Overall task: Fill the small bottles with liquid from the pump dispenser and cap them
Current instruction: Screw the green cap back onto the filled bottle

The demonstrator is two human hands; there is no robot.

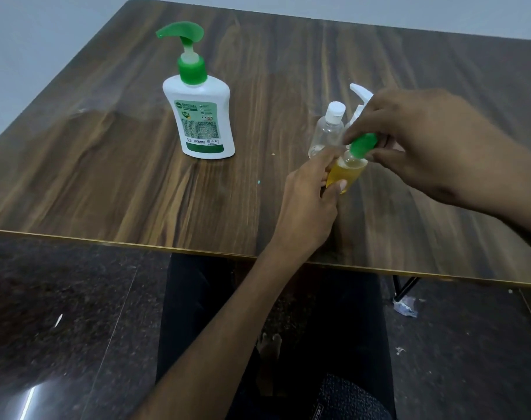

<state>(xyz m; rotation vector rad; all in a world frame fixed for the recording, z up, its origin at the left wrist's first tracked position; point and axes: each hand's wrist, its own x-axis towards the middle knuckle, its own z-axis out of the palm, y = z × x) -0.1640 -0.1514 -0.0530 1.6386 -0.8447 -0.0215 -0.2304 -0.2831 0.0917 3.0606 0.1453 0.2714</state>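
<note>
On the right half of the dark wood-grain bench (106, 177), a small clear bottle (346, 174) holding yellow liquid stands tilted between the two hands. The left hand (309, 201) grips the body of this bottle, thumb across its near side and fingers curled round its far side. The right hand (424, 140) comes in from the right and pinches the green cap (362, 145) that sits at the bottle's neck, thumb below and fingers above. The two hands are close together, both clamped on the same bottle, one on the body and one on the cap. Whether the cap is fully seated cannot be told.

Just beyond the left hand's fingertips stands a second small bottle (326, 131), clear, upright, with a white cap; it looks almost empty. Right of it, mostly hidden behind the right hand, a white pump head (359, 93) rises; what it belongs to is not visible.

Well to the left, toward the middle of the bench, the pump dispenser (202, 116) stands upright: a white body with a green label, a green collar and a green spout pointing left. It is apart from both hands.

Beneath the near edge of the bench the person's dark-clothed legs show over a dark speckled floor (61, 298), and a black bench leg (405, 287) stands at the right.
</note>
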